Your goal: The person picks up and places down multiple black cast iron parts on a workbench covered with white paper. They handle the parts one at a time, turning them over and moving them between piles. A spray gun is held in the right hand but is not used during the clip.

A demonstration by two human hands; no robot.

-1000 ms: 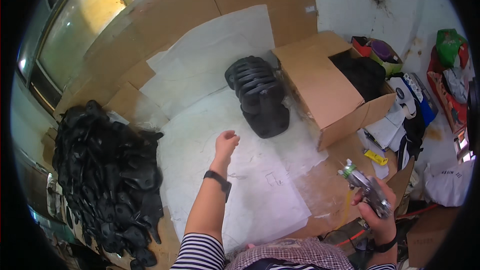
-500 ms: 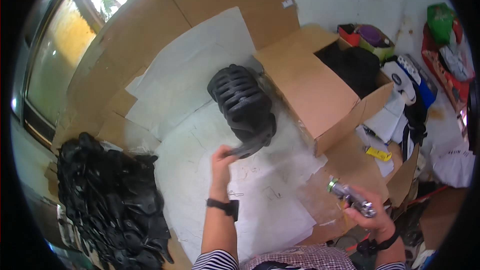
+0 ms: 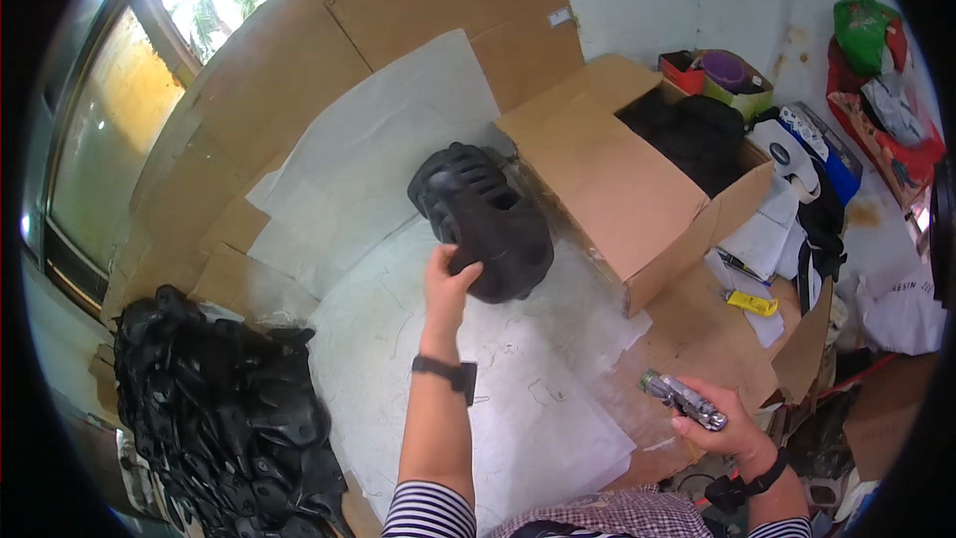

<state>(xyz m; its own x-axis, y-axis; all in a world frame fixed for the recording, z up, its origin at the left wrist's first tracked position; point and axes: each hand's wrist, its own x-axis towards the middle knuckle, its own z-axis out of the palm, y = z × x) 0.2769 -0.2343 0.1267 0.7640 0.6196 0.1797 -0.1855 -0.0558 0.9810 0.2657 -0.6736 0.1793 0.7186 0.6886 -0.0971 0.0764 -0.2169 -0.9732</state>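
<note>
A stack of curved black moulded pieces (image 3: 468,174) lies on white paper in the middle, its upper rows showing like ribs. On its near side is a broader, matt black moulded piece (image 3: 503,249). My left hand (image 3: 448,284) pinches the left edge of that piece, thumb toward the right. At the lower right, well apart from the stack, my right hand (image 3: 722,418) is closed around a shiny silver metal tool (image 3: 687,401) with a green ring at its front end. The tool points up and left; its exact kind is unclear.
A big heap of glossy black moulded pieces (image 3: 229,408) lies at the left. An open cardboard box (image 3: 657,219) with black things inside stands right of the stack. A yellow-handled cutter (image 3: 752,303) lies beyond my right hand. Cardboard (image 3: 448,0) lines the back.
My left hand has moved up with the black piece, which now lies against the stack's near side instead of sticking out below it. My right hand still holds the tool, slightly further left.
</note>
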